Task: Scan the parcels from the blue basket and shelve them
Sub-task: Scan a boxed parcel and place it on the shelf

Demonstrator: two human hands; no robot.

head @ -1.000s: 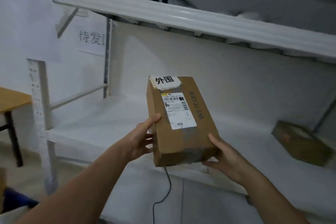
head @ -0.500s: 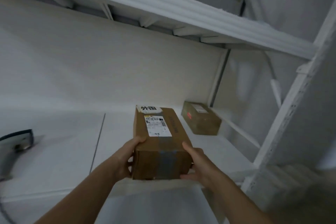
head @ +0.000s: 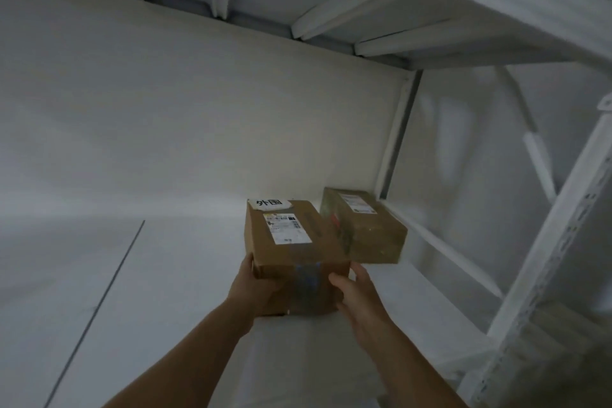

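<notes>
Parcels are being put on a white rack (head: 546, 242), and one brown cardboard parcel (head: 294, 252) is held at its near end by both hands. The left hand (head: 255, 288) is wrapped round the near left corner, with the thumb up on the top edge and the fingers hidden under the box. The right hand (head: 357, 291) is curled round the near right side, with the thumb laid on the front face next to a strip of blue tape (head: 309, 275). Both hands are closed on the box, not spread wide. The parcel is kept low over the shelf board (head: 165, 275), and it cannot be told if its bottom is resting on the board yet. A white sticker (head: 269, 203) with black characters is stuck at its far end, and a printed shipping label (head: 286, 228) is seen on top. Just to the right and a bit further back, a second brown parcel (head: 364, 228) is lying flat on the same board, close to the back corner post (head: 394, 142). Whether the two boxes touch cannot be told. So one parcel looks shelved already, and this one is judged to be nearly shelved. It only needs to be set down, maybe pushed back beside the other, and let go. No blue basket and no scanner are seen, so how many parcels are left cannot be known.
</notes>
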